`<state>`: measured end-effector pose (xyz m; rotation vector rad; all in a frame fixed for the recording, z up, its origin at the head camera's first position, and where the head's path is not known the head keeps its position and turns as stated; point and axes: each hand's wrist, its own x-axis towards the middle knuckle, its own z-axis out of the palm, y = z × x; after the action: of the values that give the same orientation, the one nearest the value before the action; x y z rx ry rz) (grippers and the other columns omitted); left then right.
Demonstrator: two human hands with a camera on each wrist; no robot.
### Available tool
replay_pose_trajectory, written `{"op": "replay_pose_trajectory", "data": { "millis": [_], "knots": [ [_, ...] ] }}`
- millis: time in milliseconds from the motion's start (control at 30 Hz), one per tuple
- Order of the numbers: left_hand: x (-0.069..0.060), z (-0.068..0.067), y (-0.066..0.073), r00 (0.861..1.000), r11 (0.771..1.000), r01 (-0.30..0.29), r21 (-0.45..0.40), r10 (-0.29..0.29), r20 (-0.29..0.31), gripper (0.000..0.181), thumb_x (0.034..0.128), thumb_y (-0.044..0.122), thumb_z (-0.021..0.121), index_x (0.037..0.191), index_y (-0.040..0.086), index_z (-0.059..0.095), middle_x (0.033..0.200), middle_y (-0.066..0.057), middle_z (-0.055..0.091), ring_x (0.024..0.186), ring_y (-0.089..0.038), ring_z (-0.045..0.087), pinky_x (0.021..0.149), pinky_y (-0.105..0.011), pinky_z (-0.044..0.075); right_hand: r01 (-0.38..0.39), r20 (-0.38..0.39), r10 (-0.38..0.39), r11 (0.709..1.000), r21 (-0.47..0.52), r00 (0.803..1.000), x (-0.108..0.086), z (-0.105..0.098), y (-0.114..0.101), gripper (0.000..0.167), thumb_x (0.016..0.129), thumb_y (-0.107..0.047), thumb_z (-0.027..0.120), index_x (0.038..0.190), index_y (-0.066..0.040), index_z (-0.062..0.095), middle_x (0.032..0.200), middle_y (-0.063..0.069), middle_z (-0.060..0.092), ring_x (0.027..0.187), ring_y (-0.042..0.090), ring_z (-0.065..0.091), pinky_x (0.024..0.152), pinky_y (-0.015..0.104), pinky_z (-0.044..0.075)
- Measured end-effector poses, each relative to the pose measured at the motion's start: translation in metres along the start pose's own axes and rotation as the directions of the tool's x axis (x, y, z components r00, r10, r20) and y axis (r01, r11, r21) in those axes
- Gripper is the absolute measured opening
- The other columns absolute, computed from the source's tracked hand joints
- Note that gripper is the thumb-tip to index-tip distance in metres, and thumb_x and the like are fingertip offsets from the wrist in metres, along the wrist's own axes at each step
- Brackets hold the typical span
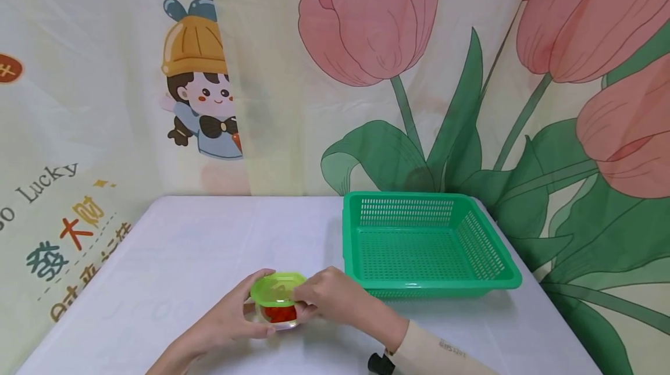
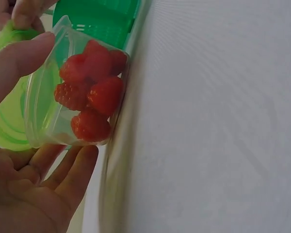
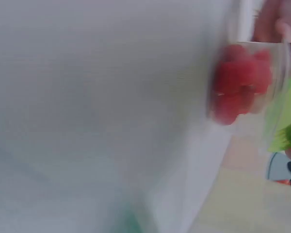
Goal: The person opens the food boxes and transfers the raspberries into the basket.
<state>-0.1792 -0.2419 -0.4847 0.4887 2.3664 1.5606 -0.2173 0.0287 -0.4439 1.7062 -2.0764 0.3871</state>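
A small clear plastic container (image 2: 63, 130) holds several red berries (image 2: 105, 94), which look like strawberries or raspberries. My left hand (image 1: 222, 317) grips it from the left, thumb on one side and fingers on the other. At the container's top is a green lid (image 1: 274, 289), tilted, with a gap toward the near side through which the red shows. My right hand (image 1: 335, 299) pinches the right edge of this lid between thumb and fingers. In the right wrist view the berries (image 3: 233, 80) and lid (image 3: 288, 109) are blurred, with the right hand mostly out of frame.
A green plastic basket (image 1: 429, 285) with slotted walls stands at the right rear of the white-covered table (image 1: 209, 241), just behind my right hand. A curtain (image 1: 277, 102) printed with tulips and a cartoon figure hangs behind the table.
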Motion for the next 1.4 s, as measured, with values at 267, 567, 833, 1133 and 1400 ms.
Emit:
{"op": "replay_pose_trajectory", "data": {
  "millis": [267,567,833,1133,1400],
  "knots": [
    [-0.004,0.001,-0.002,0.997,0.997,0.076,-0.034,-0.075,0.012,0.101,0.0842,0.022,0.092,0.164,0.016,0.029,0.153,-0.009,0.054,0.140,-0.035,0.051,0.108,-0.042,0.046,-0.115,0.025,0.113,0.987,0.114,0.993,0.012,-0.014,-0.001,0.013,0.087,-0.002,0.079,0.090,-0.014,0.079,0.075,-0.008,0.072,0.062,0.001,0.056,0.069,0.003,0.043],
    [-0.002,-0.002,0.004,0.995,0.995,0.097,0.013,-0.097,-0.016,0.102,0.0815,0.026,0.094,0.162,0.014,0.033,0.157,-0.016,0.048,0.144,-0.047,0.047,0.113,-0.056,0.048,-0.357,-0.078,0.407,0.865,0.352,0.910,0.014,-0.028,0.015,0.015,0.094,0.001,0.075,0.106,-0.006,0.083,0.097,0.003,0.081,0.085,0.006,0.075,0.079,0.008,0.055],
    [-0.002,-0.002,0.001,1.000,1.000,0.015,0.000,-0.015,0.007,0.098,0.0839,0.023,0.092,0.163,0.015,0.033,0.160,-0.014,0.045,0.148,-0.044,0.041,0.104,-0.017,0.047,-0.491,-0.105,0.608,0.721,0.489,0.787,0.016,-0.033,0.032,0.014,0.098,-0.005,0.074,0.111,-0.005,0.082,0.100,0.004,0.081,0.085,0.003,0.074,0.077,0.015,0.059],
    [0.000,0.000,0.001,0.999,1.000,0.022,-0.010,-0.022,0.024,0.102,0.0839,0.023,0.092,0.164,0.013,0.029,0.166,-0.014,0.038,0.152,-0.047,0.034,0.104,-0.015,0.046,-0.605,-0.092,0.752,0.591,0.533,0.653,0.023,-0.030,0.042,0.017,0.101,-0.010,0.072,0.115,-0.006,0.080,0.093,0.001,0.080,0.080,0.006,0.074,0.076,0.020,0.061],
    [0.001,0.001,0.002,0.999,0.999,0.045,-0.011,-0.045,0.013,0.102,0.0828,0.023,0.093,0.163,0.016,0.029,0.163,-0.012,0.044,0.151,-0.043,0.037,0.106,-0.023,0.049,-0.626,-0.075,0.828,0.476,0.618,0.556,0.032,-0.018,0.052,0.018,0.102,-0.009,0.070,0.118,-0.007,0.079,0.092,0.001,0.078,0.075,0.007,0.074,0.073,0.022,0.062]
  ]
}}
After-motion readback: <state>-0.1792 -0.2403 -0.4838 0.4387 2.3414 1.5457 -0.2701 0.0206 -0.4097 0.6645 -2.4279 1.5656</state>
